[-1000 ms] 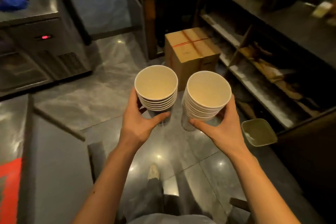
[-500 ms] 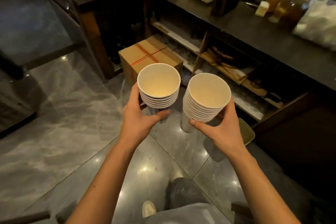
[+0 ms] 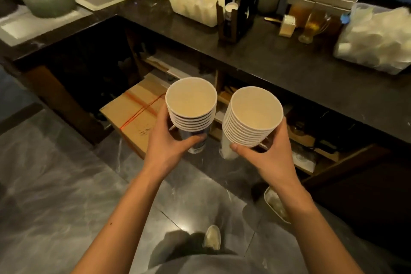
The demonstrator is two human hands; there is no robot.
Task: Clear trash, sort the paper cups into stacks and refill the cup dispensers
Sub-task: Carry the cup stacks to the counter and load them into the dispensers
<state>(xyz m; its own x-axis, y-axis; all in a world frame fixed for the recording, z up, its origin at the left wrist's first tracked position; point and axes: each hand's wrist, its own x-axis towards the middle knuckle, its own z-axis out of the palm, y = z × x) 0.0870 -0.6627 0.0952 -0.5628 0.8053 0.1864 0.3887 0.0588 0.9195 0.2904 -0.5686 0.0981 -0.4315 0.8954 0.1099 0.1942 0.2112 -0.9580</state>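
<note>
My left hand [image 3: 165, 142] grips a stack of white paper cups [image 3: 191, 104] from below, mouths facing up. My right hand [image 3: 266, 158] holds a taller stack of paper cups [image 3: 253, 115] the same way, a little to the right and slightly lower. The two stacks stand apart, both upright, over the floor in front of the dark counter [image 3: 289, 69]. On the counter stands a dark cup dispenser [image 3: 238, 6] with three slanted tubes, each showing a white cup end.
A taped cardboard box [image 3: 133, 115] sits on the floor under the counter. A white basket of lids [image 3: 195, 2] and a bag of white cups [image 3: 375, 38] rest on top. Open shelves [image 3: 311, 140] run below. A small bin [image 3: 275, 204] stands by my right leg.
The view has swung up and to the right, bringing the counter top and dispenser into sight. Both hands keep their cup stacks, carried closer to the counter.
</note>
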